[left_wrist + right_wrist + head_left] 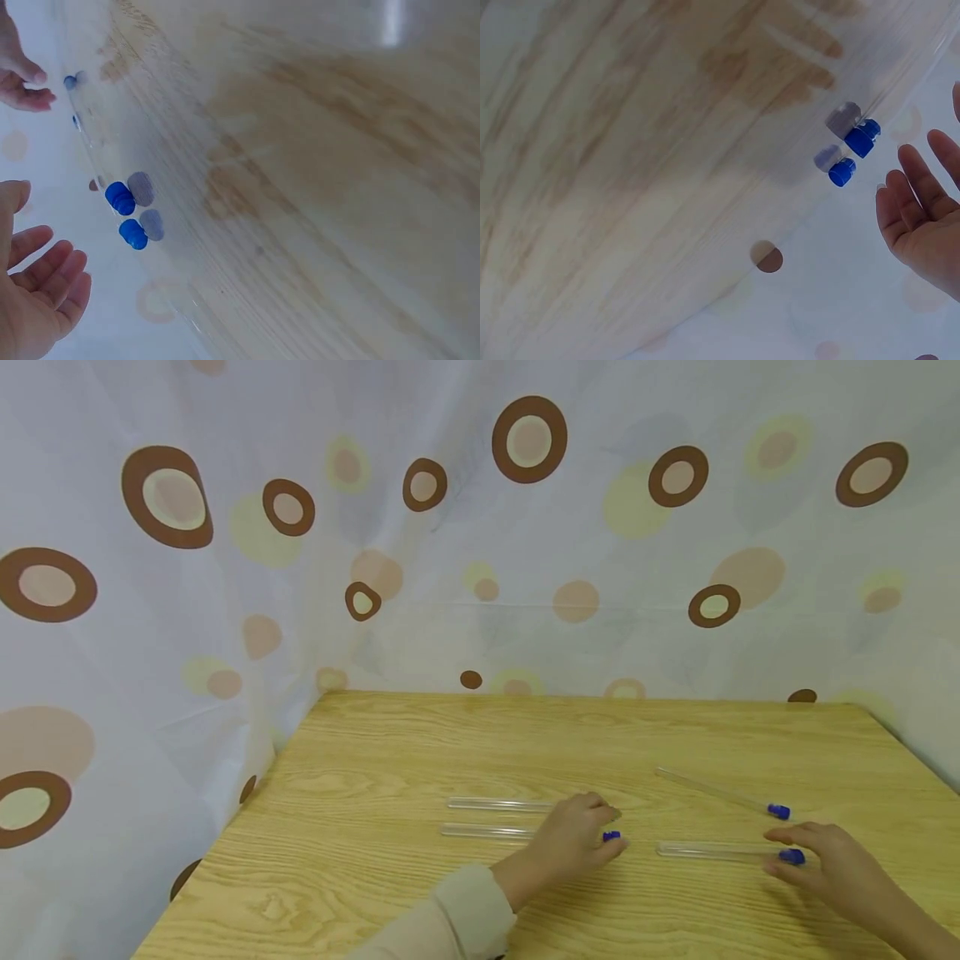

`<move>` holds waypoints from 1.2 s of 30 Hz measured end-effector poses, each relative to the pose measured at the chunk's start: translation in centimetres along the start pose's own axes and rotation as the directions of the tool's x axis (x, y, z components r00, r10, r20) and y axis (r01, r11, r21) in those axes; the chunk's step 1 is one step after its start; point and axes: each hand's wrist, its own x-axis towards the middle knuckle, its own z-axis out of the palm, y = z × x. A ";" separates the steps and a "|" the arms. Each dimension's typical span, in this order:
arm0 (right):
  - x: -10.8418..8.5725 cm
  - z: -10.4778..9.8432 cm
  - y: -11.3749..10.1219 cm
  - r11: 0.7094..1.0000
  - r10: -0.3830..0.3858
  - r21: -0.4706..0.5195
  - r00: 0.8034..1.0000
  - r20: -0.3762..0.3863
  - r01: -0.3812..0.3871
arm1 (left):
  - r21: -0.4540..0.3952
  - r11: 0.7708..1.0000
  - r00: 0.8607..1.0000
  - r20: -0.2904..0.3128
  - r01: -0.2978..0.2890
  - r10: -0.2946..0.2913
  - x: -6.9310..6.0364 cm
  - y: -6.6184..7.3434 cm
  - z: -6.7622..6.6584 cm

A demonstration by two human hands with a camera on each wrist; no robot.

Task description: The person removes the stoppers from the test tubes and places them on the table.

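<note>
Four tubes [720, 849] lie flat on the table [480, 735], two per hand, apparently so each pair stays within reach. Left hand [566, 837] and right hand [840, 870] hover near the blue caps [792, 857], fingers loosely curved, released, grasping nothing.

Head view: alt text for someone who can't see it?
A person's left hand hovers over the ends of two clear tubes on a wood-grain table; their right hand hovers by the blue cap on one of two more tubes to the right. Behind is a white, ring-patterned backdrop.
</note>
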 end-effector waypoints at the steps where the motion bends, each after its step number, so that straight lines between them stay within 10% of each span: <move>1: -0.1 0.0 0.0 1.000 0.002 -0.006 1.000 -0.004 -0.002 | -0.002 1.000 1.000 0.007 -0.002 0.002 0.1 0.1 0.0; 17: -0.1 -0.6 1.5 0.997 0.075 -0.019 0.993 0.094 -0.073 | 0.040 0.999 0.995 0.098 -0.012 0.008 1.5 2.0 0.9; 36: 0.1 -0.7 3.5 0.987 0.160 -0.021 0.964 0.212 -0.159 | 0.028 0.994 0.973 0.205 0.105 -0.108 4.1 3.9 3.4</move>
